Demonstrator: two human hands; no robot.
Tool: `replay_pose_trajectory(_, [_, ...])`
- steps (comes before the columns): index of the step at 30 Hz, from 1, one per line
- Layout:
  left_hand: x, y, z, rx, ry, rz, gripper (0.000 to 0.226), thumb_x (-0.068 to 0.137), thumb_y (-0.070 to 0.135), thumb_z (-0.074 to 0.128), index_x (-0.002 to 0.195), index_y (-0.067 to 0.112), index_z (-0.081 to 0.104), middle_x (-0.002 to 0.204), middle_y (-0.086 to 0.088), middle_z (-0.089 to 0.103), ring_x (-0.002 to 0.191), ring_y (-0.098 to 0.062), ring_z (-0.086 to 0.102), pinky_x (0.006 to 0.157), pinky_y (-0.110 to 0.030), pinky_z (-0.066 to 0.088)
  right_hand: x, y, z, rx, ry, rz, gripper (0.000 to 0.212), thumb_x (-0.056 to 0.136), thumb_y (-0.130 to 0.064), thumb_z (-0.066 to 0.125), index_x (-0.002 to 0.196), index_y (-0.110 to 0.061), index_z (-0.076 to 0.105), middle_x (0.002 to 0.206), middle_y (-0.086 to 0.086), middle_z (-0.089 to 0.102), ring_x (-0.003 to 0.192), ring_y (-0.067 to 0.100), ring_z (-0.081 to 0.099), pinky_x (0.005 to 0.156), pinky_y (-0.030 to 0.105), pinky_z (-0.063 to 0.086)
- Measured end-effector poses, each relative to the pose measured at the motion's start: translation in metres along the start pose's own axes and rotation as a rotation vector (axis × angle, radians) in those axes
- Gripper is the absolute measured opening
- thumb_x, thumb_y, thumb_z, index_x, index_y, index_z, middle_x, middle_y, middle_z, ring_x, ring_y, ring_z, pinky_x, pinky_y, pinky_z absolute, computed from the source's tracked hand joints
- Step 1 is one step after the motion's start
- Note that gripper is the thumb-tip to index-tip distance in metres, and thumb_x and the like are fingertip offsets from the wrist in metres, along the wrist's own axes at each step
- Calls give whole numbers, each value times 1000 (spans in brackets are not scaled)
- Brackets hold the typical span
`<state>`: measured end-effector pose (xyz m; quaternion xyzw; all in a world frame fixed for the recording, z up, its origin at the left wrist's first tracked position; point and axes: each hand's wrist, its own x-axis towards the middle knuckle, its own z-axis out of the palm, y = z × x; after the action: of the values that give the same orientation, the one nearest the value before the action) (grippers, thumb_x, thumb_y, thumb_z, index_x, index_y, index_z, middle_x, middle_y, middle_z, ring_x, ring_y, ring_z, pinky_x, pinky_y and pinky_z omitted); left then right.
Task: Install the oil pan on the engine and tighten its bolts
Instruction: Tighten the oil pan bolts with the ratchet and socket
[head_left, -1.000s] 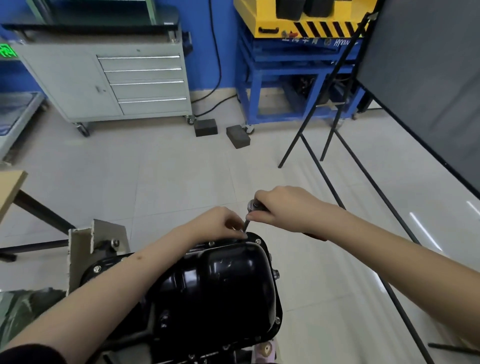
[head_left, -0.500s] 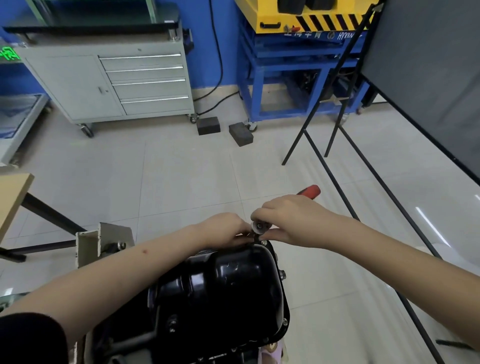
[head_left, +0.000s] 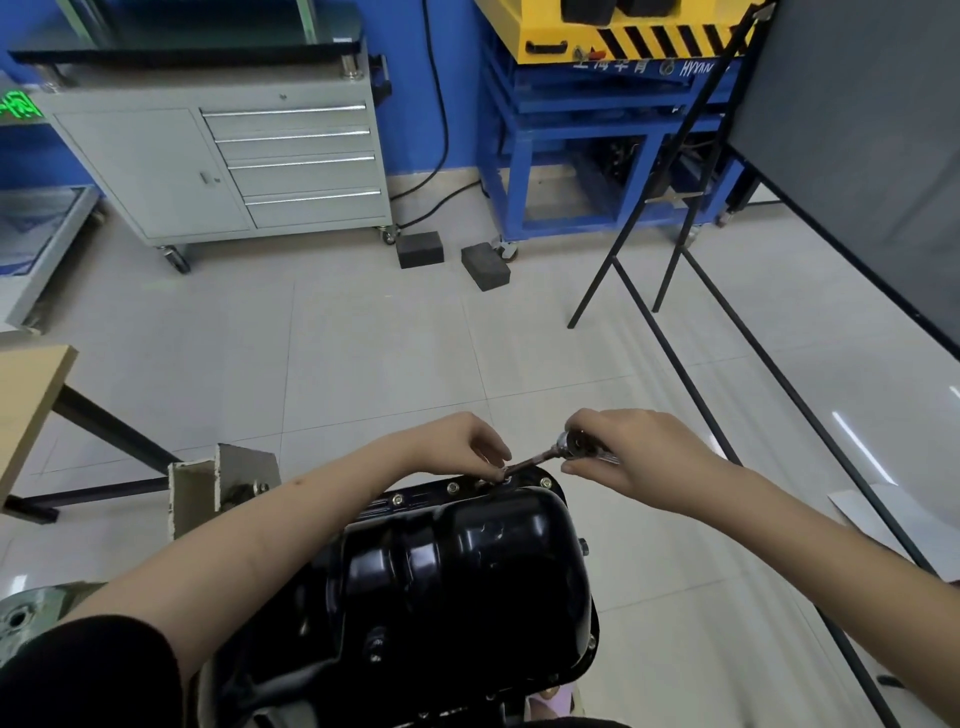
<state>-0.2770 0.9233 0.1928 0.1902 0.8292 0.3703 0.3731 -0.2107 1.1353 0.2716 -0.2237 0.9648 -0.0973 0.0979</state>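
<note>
From the head view, we've got the black oil pan (head_left: 467, 582) seated on the engine, bolts along its far flange. Our right hand (head_left: 631, 454) curls around the ratchet (head_left: 574, 447), head up by the knuckles. Its extension slants down and left, long axis pointing at the far-edge bolt (head_left: 505, 477). Our left hand (head_left: 467, 447) is the nearer one, fingertips pinching the extension's lower end right at that bolt. We reckon the swing hinges on keeping the socket square there.
</note>
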Motion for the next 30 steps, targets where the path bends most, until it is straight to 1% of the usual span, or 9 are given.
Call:
replay_pose_trajectory(4, [1, -10, -3, -198, 84, -59, 18, 87, 9, 58, 103, 9, 65, 89, -2, 68, 75, -5, 63, 72, -18, 50, -1, 3, -1, 51, 31, 35, 28, 90, -46, 48, 108, -25, 51, 95, -11, 61, 84, 12, 54, 65, 25, 37])
replay_pose_trajectory(9, [0, -21, 3, 181, 85, -23, 23, 82, 7, 58, 101, 11, 69, 96, -9, 68, 71, -8, 56, 60, -6, 40, -8, 9, -3, 160, 65, 86, 22, 87, -43, 55, 102, -27, 55, 73, -22, 50, 63, -5, 46, 56, 11, 31])
replay_pose_trajectory(13, [1, -20, 6, 304, 50, -8, 28, 80, 10, 62, 108, 13, 67, 105, -10, 64, 77, -11, 54, 66, -14, 38, -16, 16, -7, 303, 96, 137, 21, 85, -37, 60, 99, -21, 58, 71, -19, 52, 67, 6, 53, 68, 29, 47])
replay_pose_trajectory(17, [-3, -3, 0, 88, 51, 50, 42, 79, 17, 69, 119, 16, 57, 108, -4, 60, 94, -14, 57, 77, -17, 42, -11, 17, -14, 361, 136, 120, 13, 85, -33, 60, 93, -22, 58, 70, -15, 54, 67, 14, 55, 69, 38, 48])
replay_pose_trajectory(19, [-8, 15, 0, -92, 103, 130, 14, 85, 23, 64, 98, 20, 61, 91, -5, 62, 82, -15, 57, 78, -22, 44, 1, 13, -19, 363, 194, 98, 11, 86, -32, 59, 91, -22, 59, 67, -16, 52, 62, 5, 50, 65, 30, 45])
replay_pose_trajectory(20, [-9, 23, 0, -119, 183, 162, 10, 89, 25, 57, 81, 19, 59, 79, -6, 60, 73, -16, 55, 75, -26, 44, 8, 10, -21, 378, 227, 94, 11, 86, -32, 58, 91, -22, 60, 66, -15, 53, 60, 4, 50, 63, 25, 42])
replay_pose_trajectory(22, [-14, 35, 0, -199, 333, 188, 35, 96, 27, 42, 64, 17, 51, 61, -4, 54, 62, -16, 50, 67, -28, 43, 22, -1, -24, 472, 260, 86, 13, 87, -32, 57, 93, -21, 61, 70, -8, 60, 63, 7, 54, 63, 22, 42])
replay_pose_trajectory(26, [-25, 43, -2, -471, 338, 173, 45, 97, 39, 29, 69, 13, 53, 48, 7, 43, 41, -8, 40, 44, -17, 36, 43, -20, -21, 600, 234, 47, 16, 88, -30, 57, 96, -17, 61, 82, 5, 66, 75, 20, 61, 74, 34, 49])
replay_pose_trajectory(30, [-30, 45, -6, -542, 508, 171, 45, 95, 39, 40, 56, 17, 44, 35, 13, 30, 33, -1, 24, 34, -12, 19, 60, -26, -19, 690, 236, 35, 20, 89, -29, 56, 101, -15, 62, 85, 5, 66, 79, 22, 61, 78, 38, 50])
